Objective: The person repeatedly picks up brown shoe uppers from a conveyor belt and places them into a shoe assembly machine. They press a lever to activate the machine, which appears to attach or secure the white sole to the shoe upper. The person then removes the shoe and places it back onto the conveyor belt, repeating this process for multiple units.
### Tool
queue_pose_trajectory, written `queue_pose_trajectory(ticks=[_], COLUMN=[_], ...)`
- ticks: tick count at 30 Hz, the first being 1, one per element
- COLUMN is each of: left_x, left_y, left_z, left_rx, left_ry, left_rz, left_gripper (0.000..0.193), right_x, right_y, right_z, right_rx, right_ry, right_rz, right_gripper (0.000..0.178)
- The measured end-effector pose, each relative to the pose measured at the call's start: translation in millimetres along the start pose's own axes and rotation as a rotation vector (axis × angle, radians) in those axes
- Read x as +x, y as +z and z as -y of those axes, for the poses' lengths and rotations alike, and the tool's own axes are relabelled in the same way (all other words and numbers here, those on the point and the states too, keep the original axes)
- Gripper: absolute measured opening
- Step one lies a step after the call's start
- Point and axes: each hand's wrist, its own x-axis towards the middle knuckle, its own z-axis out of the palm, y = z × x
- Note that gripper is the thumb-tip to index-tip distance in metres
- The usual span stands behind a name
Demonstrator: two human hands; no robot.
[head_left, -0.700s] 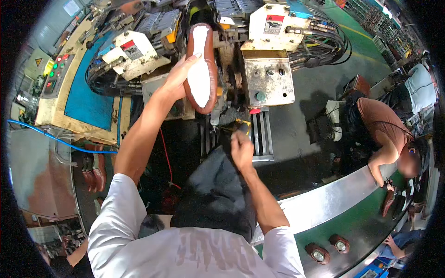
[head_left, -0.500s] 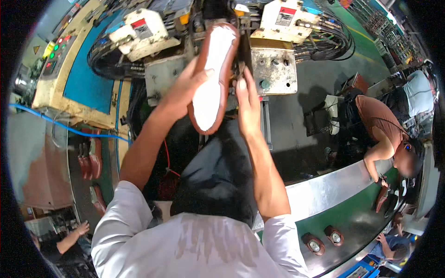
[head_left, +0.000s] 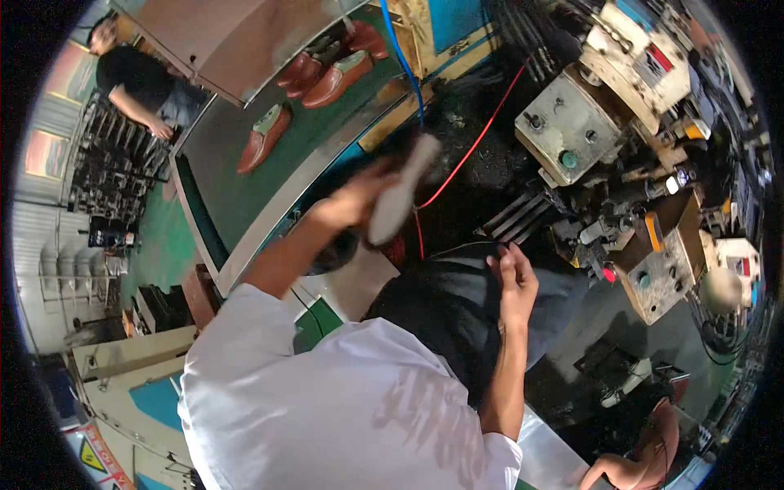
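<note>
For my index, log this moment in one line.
left hand: grips pale-soled shoe | right hand: over apron, grip unclear | nearby: brown shoes on green surface

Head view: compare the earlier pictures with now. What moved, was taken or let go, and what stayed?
The view has swung left. The left hand has carried the shoe away from the machine toward the belt. The right hand has drawn back from beside the shoe to over the apron. Unchanged: the left hand grips the shoe; other shoes lie on the belt.
</note>
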Motion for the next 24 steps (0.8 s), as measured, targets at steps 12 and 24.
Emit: queue_pose_trajectory(ticks=[12,24], left_x=[41,85], left_y=[-288,-431], left_z=[113,98], left_rx=[1.68,1.621], left_ry=[-0.273,-0.407], left_rz=[-0.86,-0.707], left_gripper=[0.096,0.099], right_x=[-17,-154], right_y=[-50,-204], right_z=[0,19], right_rx=[-0.122,-0.263], right_ry=[0.191,0.304], right_rz=[-0.231,-0.611], right_gripper=[0.05,0.05])
